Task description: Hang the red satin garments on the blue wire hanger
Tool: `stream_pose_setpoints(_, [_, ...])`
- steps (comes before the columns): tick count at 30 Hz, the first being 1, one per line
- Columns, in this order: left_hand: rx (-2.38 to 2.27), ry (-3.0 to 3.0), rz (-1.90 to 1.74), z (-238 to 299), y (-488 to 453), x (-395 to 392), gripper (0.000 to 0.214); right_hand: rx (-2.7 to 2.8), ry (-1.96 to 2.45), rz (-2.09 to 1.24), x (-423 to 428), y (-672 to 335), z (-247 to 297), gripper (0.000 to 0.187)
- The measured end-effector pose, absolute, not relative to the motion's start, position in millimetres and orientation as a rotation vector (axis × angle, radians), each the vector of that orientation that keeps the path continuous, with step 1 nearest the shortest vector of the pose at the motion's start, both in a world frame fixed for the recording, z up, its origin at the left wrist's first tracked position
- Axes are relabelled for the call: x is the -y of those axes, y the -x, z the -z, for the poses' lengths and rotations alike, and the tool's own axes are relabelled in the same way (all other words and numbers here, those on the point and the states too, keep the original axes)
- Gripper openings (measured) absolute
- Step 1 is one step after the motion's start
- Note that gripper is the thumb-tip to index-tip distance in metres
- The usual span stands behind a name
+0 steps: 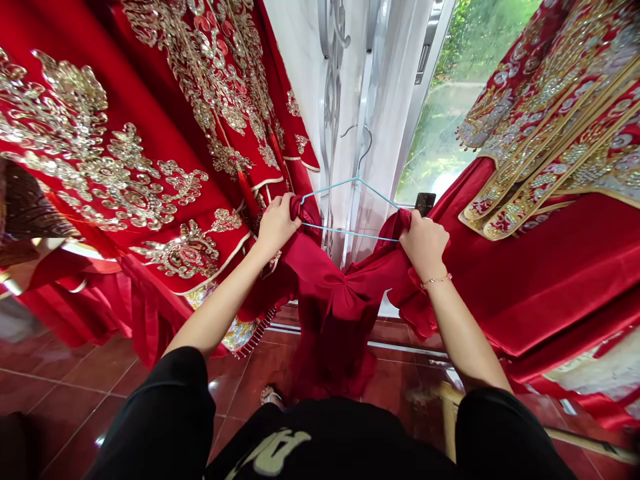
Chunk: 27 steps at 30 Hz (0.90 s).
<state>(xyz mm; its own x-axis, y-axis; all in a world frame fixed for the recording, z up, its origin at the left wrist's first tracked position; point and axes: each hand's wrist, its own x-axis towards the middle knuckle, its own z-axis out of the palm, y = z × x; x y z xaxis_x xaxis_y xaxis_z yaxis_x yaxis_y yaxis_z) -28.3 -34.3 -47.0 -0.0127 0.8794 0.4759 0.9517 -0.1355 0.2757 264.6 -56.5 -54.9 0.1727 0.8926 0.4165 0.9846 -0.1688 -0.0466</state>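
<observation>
Two bare hands clamp a dark red satin garment [335, 300] by its bunched fabric, one at each end of a pale blue wire coat hanger [350, 227]. The left hand [277, 227] closes around the fabric at the hanger's left tip, and the right hand [425, 245], with a thin gold chain bracelet [436, 281] at its wrist, closes at the right tip. The hanger's long axis runs nearly level between the hands, with its curved grey metal hook [363, 143] pointing up. The garment sags below the hanger in a gathered fold. Left of the hanger hangs a red robe with gold sequin embroidery [150, 133]; right of it hangs a second red-and-gold embroidered robe [550, 167]. A sheer white curtain [395, 80] falls behind the hanger, and glossy red floor tiles [75, 380] lie below it.
</observation>
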Motion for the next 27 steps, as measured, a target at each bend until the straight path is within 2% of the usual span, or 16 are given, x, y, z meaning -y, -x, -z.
stream_pose_setpoints(5, [2.039,2.023,0.506,27.7,4.5,32.2,0.068,1.859,2.150,0.420,56.3,-269.6,38.5,0.033])
stream_pose_setpoints(8, [2.032,2.168,0.342,-0.3,23.7,18.3,0.059,1.904,2.090,0.354,47.8,-295.8,21.4,0.029])
stream_pose_setpoints(10, [2.080,2.321,0.420,-17.6,48.7,8.2,0.047,1.928,1.996,0.164,39.2,-321.3,14.2,0.022])
stream_pose_setpoints(14, [2.329,2.492,0.845,-24.4,89.5,2.0,0.035,1.746,1.829,-0.328,22.9,-362.6,27.1,0.017])
stream_pose_setpoints(17, [2.253,2.580,1.046,-6.6,99.8,12.3,0.030,1.379,1.613,-0.531,20.8,-373.3,57.8,0.012])
stream_pose_setpoints(19, [2.225,2.605,1.064,11.3,104.0,23.1,0.031,1.241,1.519,-0.554,27.3,-374.0,82.3,0.011])
stream_pose_setpoints(24, [2.463,2.646,0.848,82.3,118.0,52.3,0.034,0.876,1.349,-0.812,71.7,-359.1,150.4,0.026])
stream_pose_setpoints(27, [2.603,2.676,0.646,141.2,118.6,67.0,0.026,0.723,1.299,-0.896,106.3,-336.9,191.0,0.028])
